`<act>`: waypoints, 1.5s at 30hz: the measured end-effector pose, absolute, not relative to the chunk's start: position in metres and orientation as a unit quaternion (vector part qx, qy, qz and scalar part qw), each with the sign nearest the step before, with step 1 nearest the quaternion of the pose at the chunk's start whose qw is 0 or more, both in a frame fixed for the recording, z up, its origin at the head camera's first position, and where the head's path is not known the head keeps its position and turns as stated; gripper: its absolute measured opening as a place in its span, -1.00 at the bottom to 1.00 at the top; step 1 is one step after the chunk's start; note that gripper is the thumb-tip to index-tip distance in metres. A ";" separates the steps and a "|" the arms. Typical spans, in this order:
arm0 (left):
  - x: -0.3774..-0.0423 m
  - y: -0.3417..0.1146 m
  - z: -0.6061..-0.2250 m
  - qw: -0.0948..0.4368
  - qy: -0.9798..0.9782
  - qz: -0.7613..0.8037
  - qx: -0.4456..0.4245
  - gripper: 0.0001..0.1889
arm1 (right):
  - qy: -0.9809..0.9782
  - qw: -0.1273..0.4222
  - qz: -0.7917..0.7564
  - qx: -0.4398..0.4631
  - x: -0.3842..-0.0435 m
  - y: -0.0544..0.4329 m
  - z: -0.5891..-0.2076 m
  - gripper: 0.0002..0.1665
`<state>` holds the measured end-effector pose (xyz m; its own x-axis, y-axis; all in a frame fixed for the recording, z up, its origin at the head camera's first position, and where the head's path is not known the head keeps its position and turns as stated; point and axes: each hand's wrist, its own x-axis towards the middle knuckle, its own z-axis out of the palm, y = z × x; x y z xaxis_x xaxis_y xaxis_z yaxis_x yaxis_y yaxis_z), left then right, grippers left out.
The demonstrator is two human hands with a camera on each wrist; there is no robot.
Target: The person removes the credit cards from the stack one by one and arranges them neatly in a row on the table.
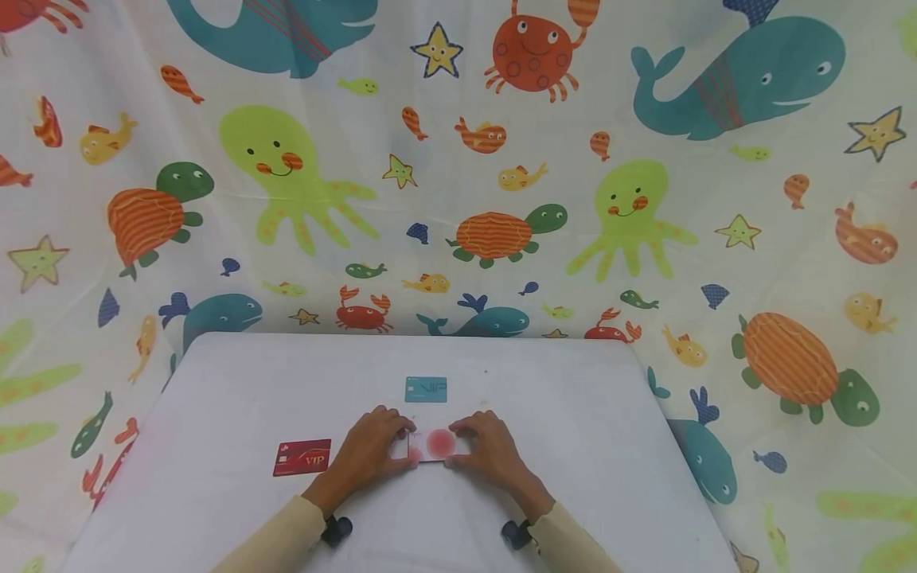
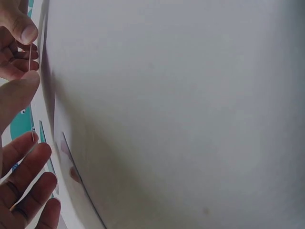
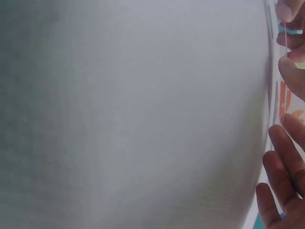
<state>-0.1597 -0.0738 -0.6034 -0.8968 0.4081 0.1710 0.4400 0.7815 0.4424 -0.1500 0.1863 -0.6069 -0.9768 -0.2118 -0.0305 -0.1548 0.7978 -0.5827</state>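
My two bare hands share one small card (image 1: pixel 432 446), white with a large pink disc toward its right end, above the middle of a white surface (image 1: pixel 587 414). My left hand (image 1: pixel 367 450) pinches the left end of the card between thumb and fingertips; my right hand (image 1: pixel 494 452) pinches the right end the same way, thumbs toward the near side and fingertips toward the far side. In both wrist views the card shows edge-on, a thin pale line bridging thumb and index finger; the other fingers of each hand are bent and a little spread, off the card. It looks raised from the surface.

Two more cards lie flat. A teal card (image 1: pixel 426 390) marked VIP rests beyond my hands, between the held card and the far edge of the surface. A red card (image 1: pixel 302 458), also marked VIP, lies near my left hand, on the side of the left edge.

I wear beige sleeves (image 1: pixel 275 541), with a small black device at each wrist. Past the far edge hangs a pale cloth (image 1: pixel 401 207) printed with whales, octopuses, turtles, crabs, fish and stars.
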 end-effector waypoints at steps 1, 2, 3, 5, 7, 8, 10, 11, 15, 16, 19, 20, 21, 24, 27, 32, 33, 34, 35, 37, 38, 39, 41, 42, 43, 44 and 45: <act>-0.159 -0.074 -0.603 0.032 -0.943 -0.243 -0.225 -0.46 | 0.947 0.047 -0.302 -0.097 -0.150 0.186 -0.607 -0.42; -0.159 -0.074 -0.603 0.031 -0.943 -0.244 -0.226 -0.46 | 0.947 0.049 -0.303 -0.096 -0.149 0.186 -0.606 -0.42; -0.159 -0.073 -0.602 0.031 -0.942 -0.244 -0.227 -0.46 | 0.947 0.050 -0.303 -0.096 -0.149 0.186 -0.606 -0.42; -0.158 -0.073 -0.601 0.030 -0.942 -0.245 -0.228 -0.46 | 0.947 0.052 -0.303 -0.095 -0.149 0.186 -0.605 -0.42; -0.157 -0.073 -0.601 0.030 -0.942 -0.246 -0.229 -0.45 | 0.947 0.051 -0.301 -0.096 -0.149 0.186 -0.605 -0.42; -0.157 -0.073 -0.601 0.030 -0.942 -0.245 -0.229 -0.45 | 0.948 0.051 -0.301 -0.096 -0.148 0.186 -0.605 -0.42; -0.156 -0.073 -0.601 0.031 -0.942 -0.244 -0.230 -0.45 | 0.948 0.049 -0.299 -0.098 -0.149 0.187 -0.605 -0.43; -0.156 -0.073 -0.601 0.033 -0.942 -0.243 -0.231 -0.45 | 0.948 0.048 -0.298 -0.099 -0.148 0.187 -0.606 -0.43; -0.155 -0.073 -0.601 0.035 -0.942 -0.241 -0.232 -0.45 | 0.948 0.048 -0.299 -0.102 -0.148 0.187 -0.607 -0.43; -0.155 -0.073 -0.601 0.034 -0.942 -0.242 -0.231 -0.45 | 0.948 0.048 -0.299 -0.102 -0.148 0.188 -0.608 -0.43; -0.156 -0.073 -0.601 0.031 -0.941 -0.245 -0.231 -0.45 | 0.948 0.046 -0.298 -0.105 -0.148 0.188 -0.607 -0.43; -0.155 -0.073 -0.602 0.030 -0.941 -0.245 -0.232 -0.45 | 0.948 0.044 -0.297 -0.106 -0.148 0.188 -0.607 -0.43; -0.155 -0.073 -0.602 0.030 -0.941 -0.244 -0.232 -0.45 | 0.948 0.043 -0.296 -0.107 -0.147 0.188 -0.607 -0.43; -0.155 -0.073 -0.602 0.032 -0.941 -0.243 -0.232 -0.45 | 0.948 0.041 -0.296 -0.111 -0.147 0.188 -0.606 -0.43; -0.154 -0.072 -0.603 0.037 -0.942 -0.242 -0.231 -0.45 | 0.947 0.040 -0.299 -0.111 -0.146 0.188 -0.606 -0.43; -0.152 -0.072 -0.603 0.042 -0.942 -0.240 -0.230 -0.45 | 0.947 0.038 -0.297 -0.113 -0.145 0.189 -0.606 -0.42; -0.152 -0.071 -0.603 0.042 -0.942 -0.240 -0.230 -0.45 | 0.947 0.038 -0.297 -0.113 -0.145 0.189 -0.606 -0.42; -0.151 -0.071 -0.603 0.042 -0.942 -0.240 -0.231 -0.44 | 0.947 0.037 -0.297 -0.114 -0.145 0.189 -0.606 -0.42; -0.151 -0.071 -0.602 0.040 -0.942 -0.239 -0.231 -0.44 | 0.947 0.037 -0.297 -0.114 -0.145 0.189 -0.607 -0.42; -0.150 -0.071 -0.602 0.038 -0.943 -0.237 -0.230 -0.44 | 0.947 0.037 -0.299 -0.114 -0.145 0.190 -0.607 -0.42; -0.150 -0.070 -0.602 0.038 -0.944 -0.235 -0.230 -0.44 | 0.947 0.038 -0.300 -0.113 -0.145 0.190 -0.607 -0.42; -0.150 -0.070 -0.602 0.037 -0.944 -0.235 -0.230 -0.44 | 0.946 0.038 -0.300 -0.112 -0.144 0.190 -0.607 -0.42; -0.150 -0.070 -0.602 0.036 -0.944 -0.235 -0.229 -0.44 | 0.946 0.039 -0.302 -0.111 -0.143 0.190 -0.606 -0.42; -0.150 -0.070 -0.602 0.035 -0.944 -0.235 -0.229 -0.44 | 0.946 0.040 -0.303 -0.111 -0.143 0.190 -0.606 -0.42; -0.149 -0.070 -0.602 0.037 -0.944 -0.234 -0.231 -0.44 | 0.945 0.041 -0.304 -0.110 -0.142 0.190 -0.605 -0.42; -0.149 -0.070 -0.602 0.037 -0.943 -0.235 -0.231 -0.44 | 0.945 0.041 -0.304 -0.110 -0.142 0.190 -0.605 -0.42; -0.149 -0.070 -0.602 0.036 -0.943 -0.236 -0.231 -0.44 | 0.945 0.040 -0.304 -0.111 -0.142 0.190 -0.606 -0.42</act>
<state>-0.1489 -0.0705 -0.6019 -0.8905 0.4195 0.1764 0.4531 0.7818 0.4283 -0.1417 0.1897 -0.6055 -0.9723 -0.2335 -0.0083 -0.1849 0.7904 -0.5840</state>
